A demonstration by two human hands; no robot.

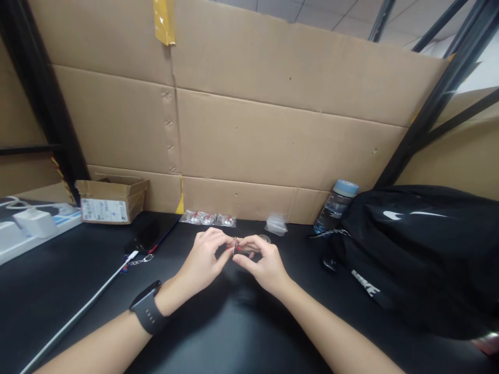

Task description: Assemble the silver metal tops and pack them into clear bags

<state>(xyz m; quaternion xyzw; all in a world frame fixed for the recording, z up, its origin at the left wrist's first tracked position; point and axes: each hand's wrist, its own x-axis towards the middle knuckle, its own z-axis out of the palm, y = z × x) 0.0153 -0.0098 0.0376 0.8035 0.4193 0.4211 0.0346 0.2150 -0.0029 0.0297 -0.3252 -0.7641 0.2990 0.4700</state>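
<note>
Small piece (234, 246), red-marked, one: held with its long axis roughly upright, directly right of the left hand (210, 251) and directly left of the right hand (265, 262), both pinching it, neither clearly nearer.

Leaving room over the black tabletop (304, 259) front-left of the water bottle (333, 208), up to the right hand (267, 262). Being blocked by the black Nike bag (421, 244) right of the bottle, by the cardboard panel (273, 150) behind it, and by a small black object (329, 264) in front. Meeting clear plastic packaging (276, 224) to its left.
</note>
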